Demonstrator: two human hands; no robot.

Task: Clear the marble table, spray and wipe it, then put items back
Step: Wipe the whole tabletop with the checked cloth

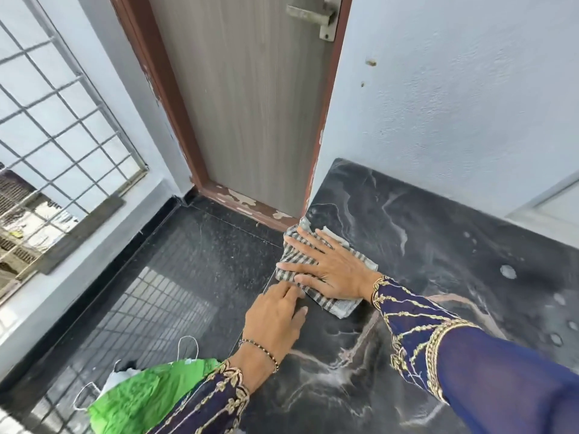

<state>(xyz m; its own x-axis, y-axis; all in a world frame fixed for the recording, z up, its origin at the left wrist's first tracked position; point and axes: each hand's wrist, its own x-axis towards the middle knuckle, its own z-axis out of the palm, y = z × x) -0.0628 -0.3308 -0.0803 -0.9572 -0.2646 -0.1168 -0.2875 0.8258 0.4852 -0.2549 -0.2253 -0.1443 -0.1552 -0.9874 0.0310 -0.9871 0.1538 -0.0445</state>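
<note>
Dark marble surface (pixel 438 233) with pale veins, set against a light blue wall (pixel 454 89), reaching from the door corner toward the lower right. Striped grey-and-white cloth (pixel 316 264) lying folded near the far left corner of the surface, close to its left edge. Right hand (pixel 329 267) pressed flat on top of the cloth, palm down, fingers spread apart and pointing left, not gripping. Left hand (pixel 275 321) resting palm down on the surface just beside the near end of the cloth, fingers loosely extended, fingertips touching the cloth's edge; nothing clamped in it. Dark blue sleeves (pixel 454 355) with gold embroidery on both arms, a thin beaded bracelet (pixel 260 349) on the left wrist. Several small wet spots (pixel 507 271) on the marble to the right of the cloth, well apart from both hands. Grey wood-grain door (pixel 250 104) in a chipped brown frame (pixel 175 104) beyond the corner of the surface. Metal window grille (pixel 62 120) at left. Dark speckled floor (pixel 194 261) below, with a green bag (pixel 141 399) lying on it near the left sleeve.
</note>
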